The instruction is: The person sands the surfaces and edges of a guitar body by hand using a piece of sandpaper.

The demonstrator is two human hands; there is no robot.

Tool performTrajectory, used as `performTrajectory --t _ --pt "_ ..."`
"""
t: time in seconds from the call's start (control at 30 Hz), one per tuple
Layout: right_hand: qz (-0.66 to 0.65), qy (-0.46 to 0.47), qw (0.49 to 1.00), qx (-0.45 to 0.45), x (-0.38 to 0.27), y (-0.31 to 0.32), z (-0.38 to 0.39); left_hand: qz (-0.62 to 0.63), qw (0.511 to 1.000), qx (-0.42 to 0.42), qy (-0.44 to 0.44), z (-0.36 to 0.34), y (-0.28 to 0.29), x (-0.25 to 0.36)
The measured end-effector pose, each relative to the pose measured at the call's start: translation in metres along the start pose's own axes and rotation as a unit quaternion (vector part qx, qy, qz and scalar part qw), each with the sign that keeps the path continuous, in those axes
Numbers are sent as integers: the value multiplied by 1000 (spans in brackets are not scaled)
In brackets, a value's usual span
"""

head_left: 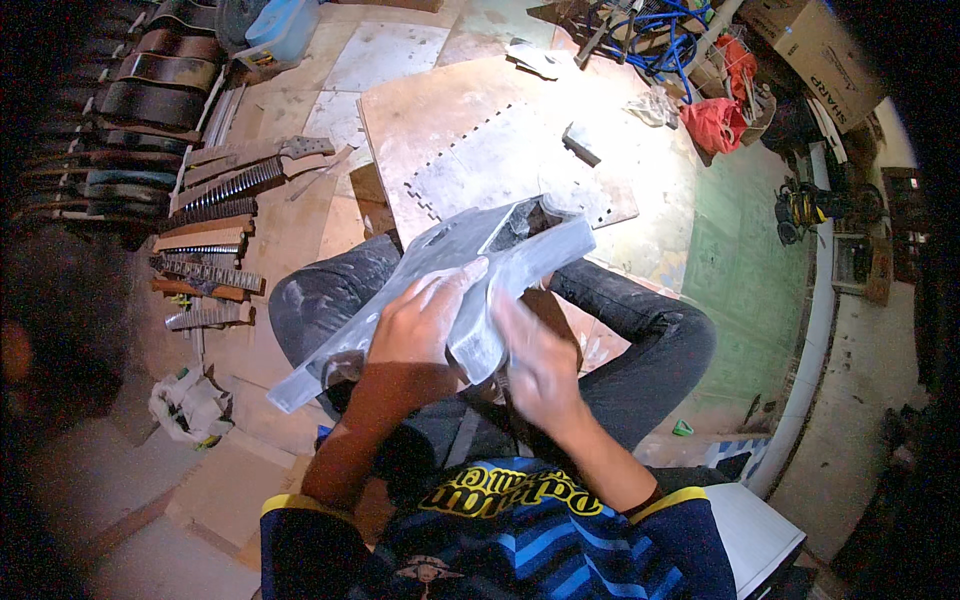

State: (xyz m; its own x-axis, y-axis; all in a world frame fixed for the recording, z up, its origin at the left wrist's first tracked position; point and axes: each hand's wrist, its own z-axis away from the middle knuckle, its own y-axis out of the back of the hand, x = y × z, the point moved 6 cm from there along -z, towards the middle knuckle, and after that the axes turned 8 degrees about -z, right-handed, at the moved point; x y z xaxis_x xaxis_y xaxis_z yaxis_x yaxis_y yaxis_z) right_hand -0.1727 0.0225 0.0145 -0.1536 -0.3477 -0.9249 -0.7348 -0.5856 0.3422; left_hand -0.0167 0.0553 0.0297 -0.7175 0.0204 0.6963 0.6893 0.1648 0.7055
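Across my lap lies an angular, grey-white electric guitar body (430,255), dusty all over and tilted, with a long point toward the lower left. A dark cavity shows near its far end. My left hand (425,315) grips it, with the fingers over its upper face and the fingertips near the inner curve. On the right side of that curve, my right hand (540,355) presses against the body's edge. Motion smears its fingers, and whether anything is under them does not show. White dust coats both hands.
Several guitar necks (215,270) lie on the floor at left, below a rack of curved guitar bodies (160,80). Ahead is a board (400,120) with a dark rectangular block (581,143). Blue hose (665,45), red cloth (715,125) and a cardboard box (830,65) sit far right.
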Motion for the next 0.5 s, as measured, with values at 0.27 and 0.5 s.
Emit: performTrajectory --t 0.27,0.5 --pt "20 -14 997 -70 -2 17 -2 61 992 -46 104 14 -23 4" --pt "-37 -16 987 -155 1 24 0 88 980 -108 142 17 -29 -5"
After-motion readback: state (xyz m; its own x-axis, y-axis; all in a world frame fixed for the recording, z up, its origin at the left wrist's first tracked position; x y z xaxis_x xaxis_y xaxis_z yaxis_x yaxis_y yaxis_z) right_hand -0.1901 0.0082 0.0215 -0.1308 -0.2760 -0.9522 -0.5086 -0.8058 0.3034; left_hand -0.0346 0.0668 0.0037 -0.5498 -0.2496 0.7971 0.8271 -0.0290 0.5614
